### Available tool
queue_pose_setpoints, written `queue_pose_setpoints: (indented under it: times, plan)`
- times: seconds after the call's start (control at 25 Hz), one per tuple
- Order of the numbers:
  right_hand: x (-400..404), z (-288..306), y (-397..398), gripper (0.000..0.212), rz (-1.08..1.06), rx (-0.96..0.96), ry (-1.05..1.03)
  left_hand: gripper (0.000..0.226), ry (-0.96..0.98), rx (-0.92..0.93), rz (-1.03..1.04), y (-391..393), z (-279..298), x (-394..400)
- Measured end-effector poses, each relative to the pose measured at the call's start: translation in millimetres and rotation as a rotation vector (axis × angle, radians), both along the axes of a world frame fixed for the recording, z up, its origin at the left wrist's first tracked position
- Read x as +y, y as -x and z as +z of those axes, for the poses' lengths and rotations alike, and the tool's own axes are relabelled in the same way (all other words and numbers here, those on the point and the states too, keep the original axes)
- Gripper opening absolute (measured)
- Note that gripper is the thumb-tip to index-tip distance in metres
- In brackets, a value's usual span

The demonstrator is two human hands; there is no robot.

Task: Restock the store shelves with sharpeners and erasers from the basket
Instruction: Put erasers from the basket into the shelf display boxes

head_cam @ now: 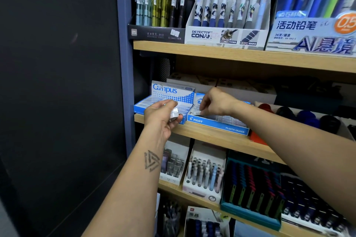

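Small wrapped eraser [174, 115] gripped in left hand [161, 116], at shelf [212, 132] front edge, just left of PILOT eraser box [217, 124]. Right hand [213, 103] nearer box, fingers pinching an eraser [196, 112] inside it.

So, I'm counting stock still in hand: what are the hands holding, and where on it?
Left hand grips small white wrapped erasers around their sides. Right hand pinches one white eraser by its end over the blue Pilot box.
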State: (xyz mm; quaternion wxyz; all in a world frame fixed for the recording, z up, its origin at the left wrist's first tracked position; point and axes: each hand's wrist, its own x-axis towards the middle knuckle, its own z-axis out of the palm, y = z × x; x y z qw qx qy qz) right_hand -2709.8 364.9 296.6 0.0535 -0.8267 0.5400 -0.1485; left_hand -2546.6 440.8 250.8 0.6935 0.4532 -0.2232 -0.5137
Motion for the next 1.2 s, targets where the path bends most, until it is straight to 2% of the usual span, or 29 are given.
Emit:
queue_pose_setpoints:
  times: [0.12, 0.28, 0.36, 0.4, 0.48, 0.56, 0.64, 0.68, 0.8, 0.92, 1.2]
  plan:
    - [-1, -7, -6, 0.01, -0.003, -0.015, 0.057, 0.023, -0.004, 0.0, 0.006, 1, -1, 1]
    - [-6, -20, -9, 0.022, -0.051, 0.004, 0.118, 0.02, 0.002, 0.024, -0.011, 2, -2, 2]
    - [0, -16, -12, 0.019, -0.083, -0.145, 0.088, 0.016, 0.007, 0.041, -0.022, 4, -2, 4]
    - [6, -13, -15, 0.017, -0.04, -0.304, 0.021, 0.013, 0.012, 0.048, -0.016, 4, -2, 5]
    - [23, -3, -22, 0.015, 0.212, -0.632, -0.218, 0.011, 0.029, 0.066, 0.016, 4, -1, 4]
    - [36, 0, -27, 0.027, 0.476, -0.67, -0.379, 0.017, 0.057, 0.118, 0.046, 4, -3, 0]
    - [40, -2, -33, 0.039, 0.55, -0.58, -0.388, 0.016, 0.081, 0.185, 0.06, 5, -3, 0]
    - [40, -3, -35, 0.04, 0.544, -0.563, -0.371, 0.012, 0.088, 0.201, 0.066, 6, -2, 1]
    - [39, -3, -40, 0.029, 0.491, -0.595, -0.344, 0.019, 0.053, 0.168, 0.07, 4, 1, 5]
    - [40, -4, -43, 0.022, 0.425, -0.695, -0.317, 0.018, 0.036, 0.151, 0.034, 4, 2, 6]
    - [42, -7, -45, 0.011, 0.314, -1.064, -0.553, 0.033, 0.018, 0.316, 0.0, -1, -3, -5]
